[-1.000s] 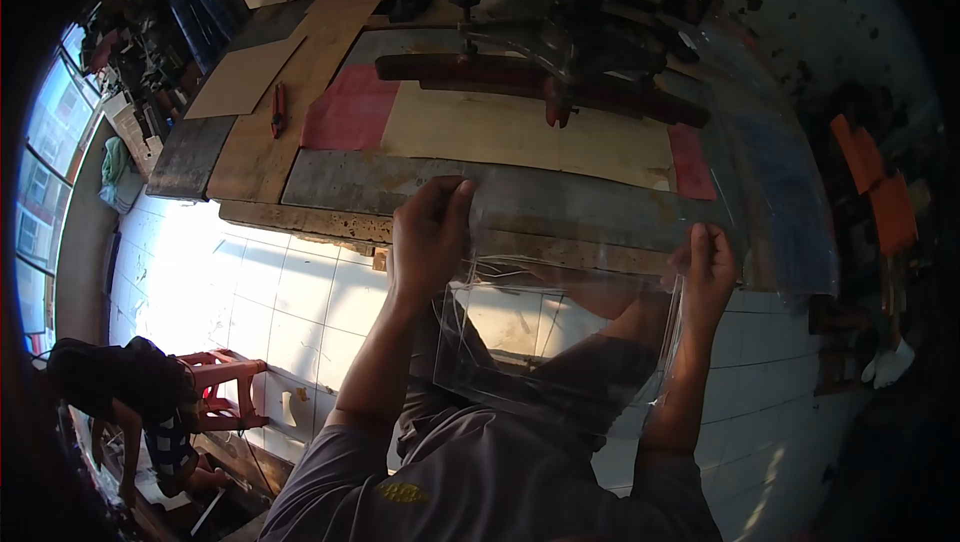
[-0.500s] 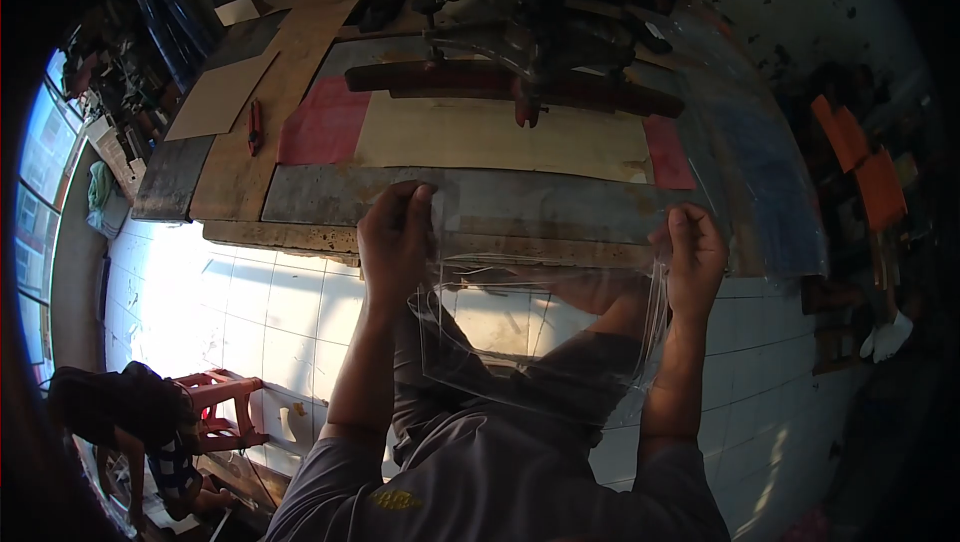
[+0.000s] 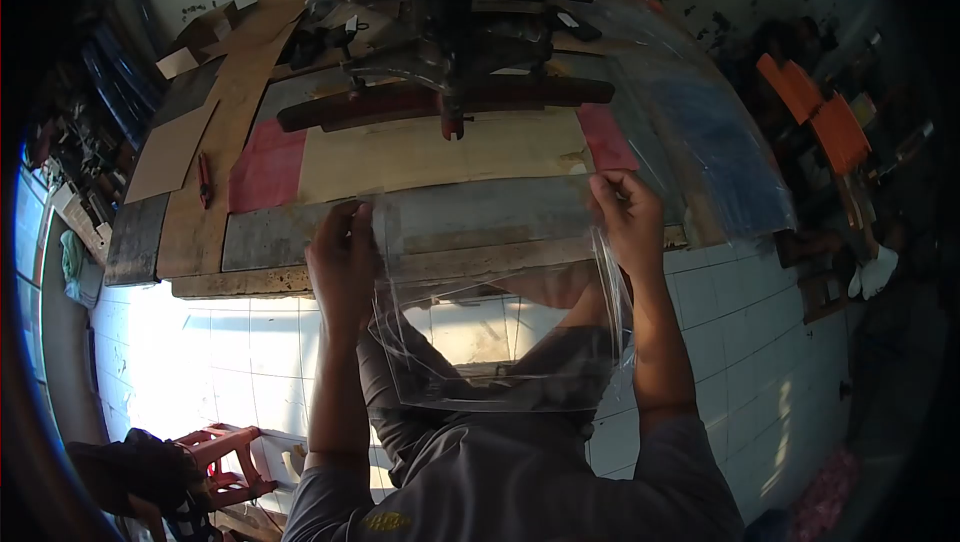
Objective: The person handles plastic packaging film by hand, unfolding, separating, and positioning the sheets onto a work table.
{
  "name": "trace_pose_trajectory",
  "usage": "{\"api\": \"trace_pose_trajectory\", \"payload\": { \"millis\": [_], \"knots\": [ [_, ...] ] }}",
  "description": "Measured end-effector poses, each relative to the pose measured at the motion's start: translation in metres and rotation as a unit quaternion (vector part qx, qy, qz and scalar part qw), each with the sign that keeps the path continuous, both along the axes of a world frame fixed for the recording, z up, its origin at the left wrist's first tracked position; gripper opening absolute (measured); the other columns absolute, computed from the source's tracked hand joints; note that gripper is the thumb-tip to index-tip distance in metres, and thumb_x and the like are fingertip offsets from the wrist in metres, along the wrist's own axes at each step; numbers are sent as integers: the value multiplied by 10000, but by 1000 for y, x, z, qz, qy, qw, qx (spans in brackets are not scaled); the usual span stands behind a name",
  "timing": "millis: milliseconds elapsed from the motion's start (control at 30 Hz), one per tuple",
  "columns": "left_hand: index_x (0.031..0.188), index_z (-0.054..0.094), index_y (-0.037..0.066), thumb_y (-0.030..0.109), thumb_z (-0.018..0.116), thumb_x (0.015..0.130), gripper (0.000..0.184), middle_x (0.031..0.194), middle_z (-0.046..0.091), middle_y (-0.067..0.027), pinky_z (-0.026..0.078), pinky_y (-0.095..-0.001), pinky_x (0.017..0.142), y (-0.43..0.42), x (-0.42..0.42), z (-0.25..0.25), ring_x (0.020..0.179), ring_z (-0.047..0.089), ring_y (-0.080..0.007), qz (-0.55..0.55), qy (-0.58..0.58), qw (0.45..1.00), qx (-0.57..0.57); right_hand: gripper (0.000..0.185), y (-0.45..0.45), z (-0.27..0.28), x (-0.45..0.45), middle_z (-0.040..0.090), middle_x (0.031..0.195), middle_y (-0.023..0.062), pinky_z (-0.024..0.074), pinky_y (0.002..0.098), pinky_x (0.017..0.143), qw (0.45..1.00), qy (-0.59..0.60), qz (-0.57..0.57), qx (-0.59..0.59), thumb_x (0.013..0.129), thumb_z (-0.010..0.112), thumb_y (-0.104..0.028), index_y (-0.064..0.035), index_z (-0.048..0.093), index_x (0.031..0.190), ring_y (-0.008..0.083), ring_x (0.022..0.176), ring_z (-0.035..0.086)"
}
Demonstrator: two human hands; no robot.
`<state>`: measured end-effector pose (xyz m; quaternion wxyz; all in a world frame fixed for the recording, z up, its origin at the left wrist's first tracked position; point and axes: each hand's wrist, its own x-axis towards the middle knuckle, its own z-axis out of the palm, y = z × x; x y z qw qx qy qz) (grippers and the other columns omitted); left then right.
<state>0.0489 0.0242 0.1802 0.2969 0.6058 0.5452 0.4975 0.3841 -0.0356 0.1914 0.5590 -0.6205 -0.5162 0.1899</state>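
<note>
A clear plastic sheet [image 3: 505, 382] hangs between my hands, over my lap and in front of the table edge. It looks layered, with creased, doubled edges at its sides; whether it is a pouch I cannot tell. My left hand [image 3: 342, 260] pinches its upper left corner between thumb and fingers. At the upper right corner, my right hand [image 3: 630, 220] grips it the same way, slightly higher. Beyond the sheet, a cream strip [image 3: 440, 154] with a pink piece [image 3: 268, 164] at its left end lies beneath the machine's dark red bar [image 3: 400, 107].
The worktable [image 3: 265, 282] carries a red cutter [image 3: 205, 180], a cardboard sheet [image 3: 170, 152] and, at right, blue plastic film [image 3: 715, 157]. A red stool [image 3: 225, 457] stands on the tiled floor at lower left, beside a partly visible person. Orange pieces [image 3: 835, 132] hang at right.
My right hand has risen relative to my left, and the sheet is spread more squarely between them. The whole view has shifted, with the table and machine now farther left.
</note>
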Motion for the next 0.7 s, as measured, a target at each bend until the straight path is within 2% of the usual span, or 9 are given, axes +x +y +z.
{"api": "trace_pose_trajectory", "payload": {
  "millis": [67,267,367,467,567,700],
  "knots": [
    [1043,722,1,222,656,1029,231,643,644,-76,456,-325,524,8,1,7,537,611,-111,-4,16,999,-31,220,10,4,3,671,745,8,458,240,608,999,-14,-1,-31,1009,707,-202,16,733,991,55,687,598],
    [1012,727,-31,191,673,992,229,758,728,-182,524,-407,621,57,-3,-6,627,706,-295,-33,124,992,8,215,60,-21,27,715,739,73,497,295,617,991,-132,35,-7,966,738,-185,30,754,981,128,625,642],
    [1011,726,-33,184,685,978,223,749,722,-191,534,-431,653,79,-3,-13,667,714,-339,-50,168,983,50,207,82,-32,33,736,757,110,514,322,623,987,-152,40,-25,945,749,-179,27,758,966,175,621,678],
    [1012,726,-33,175,693,965,215,786,720,-233,541,-455,692,91,1,-5,738,723,-380,-67,206,976,-5,185,98,-30,32,729,731,110,510,337,607,977,-210,28,-13,936,751,-166,19,747,946,199,629,694],
    [1007,736,-7,161,675,970,182,827,710,-278,542,-482,718,99,5,-2,790,716,-416,-56,201,978,-31,155,108,-23,27,702,686,110,497,360,584,981,-188,15,-45,929,750,-149,4,729,921,220,607,688],
    [1023,744,19,142,663,960,160,861,713,-276,548,-491,729,118,-6,-9,806,713,-426,-73,291,954,27,136,118,-14,20,685,681,119,493,387,589,970,-229,55,-65,919,757,-143,-14,717,908,257,611,681]
  ]
}}
